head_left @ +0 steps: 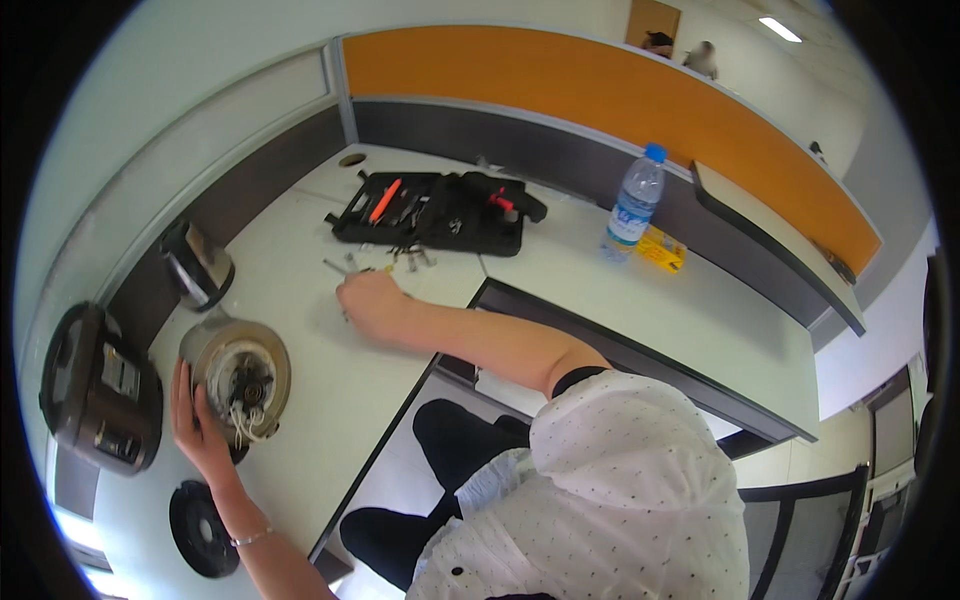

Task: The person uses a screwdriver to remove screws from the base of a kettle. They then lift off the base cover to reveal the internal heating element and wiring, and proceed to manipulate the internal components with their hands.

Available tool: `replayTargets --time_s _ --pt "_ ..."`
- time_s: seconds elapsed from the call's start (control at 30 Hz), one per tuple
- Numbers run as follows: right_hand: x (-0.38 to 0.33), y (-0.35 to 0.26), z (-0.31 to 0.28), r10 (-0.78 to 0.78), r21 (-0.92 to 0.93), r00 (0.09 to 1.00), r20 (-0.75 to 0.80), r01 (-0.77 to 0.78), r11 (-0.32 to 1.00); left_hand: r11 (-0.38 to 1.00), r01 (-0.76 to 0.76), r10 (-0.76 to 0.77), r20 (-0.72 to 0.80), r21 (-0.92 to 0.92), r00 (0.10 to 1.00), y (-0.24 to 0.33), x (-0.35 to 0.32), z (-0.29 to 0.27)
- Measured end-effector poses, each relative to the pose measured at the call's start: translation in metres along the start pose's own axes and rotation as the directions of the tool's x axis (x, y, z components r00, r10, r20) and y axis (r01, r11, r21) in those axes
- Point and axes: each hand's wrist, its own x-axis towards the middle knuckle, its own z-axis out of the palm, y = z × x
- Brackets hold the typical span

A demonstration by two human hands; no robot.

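On the left of the desk lies an opened round appliance body (pixel 283 375), its underside up, with white wires and a metal inner ring showing. My left hand (pixel 205 440) holds its near left side, fingers stretched along the outer wall and thumb at the rim. Further right, my right hand (pixel 375 305) is closed just above the desk, its fingertips turned from view; what they hold cannot be made out. Just past it are a thin rod-like tool (pixel 335 267) and several small loose parts (pixel 410 257). A black round cover (pixel 203 530) lies by my left forearm.
An open black tool case (pixel 470 240) with an orange-handled tool lies at the back. A brown rice cooker (pixel 105 390) and a steel kettle (pixel 197 265) stand at left. At right are a water bottle (pixel 635 205) and yellow box (pixel 662 250). An orange partition (pixel 560 85) borders the desk.
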Motion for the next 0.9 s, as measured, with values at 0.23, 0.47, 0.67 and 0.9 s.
replayTargets --time_s 0.23,0.47,0.67,0.9 --pt "0.021 -0.022 -0.021 0.205 0.543 0.908 -0.366 0.029 0.839 0.997 0.082 -0.082 -0.017 -0.006 0.996 0.014 0.001 0.002" --pt "0.057 -0.036 -0.038 0.184 0.824 0.974 -0.132 0.005 0.566 0.997 0.071 -0.072 -0.037 -0.030 0.997 0.011 0.001 0.001" --pt "0.066 -0.074 -0.019 -0.238 0.922 0.968 0.082 0.017 0.387 0.985 0.170 -0.170 0.040 0.006 0.985 0.006 -0.003 -0.008" --pt "0.072 -0.072 0.019 -0.240 0.906 0.968 -0.071 0.164 0.391 0.993 0.070 -0.061 0.094 -0.092 0.994 -0.006 -0.003 -0.005"
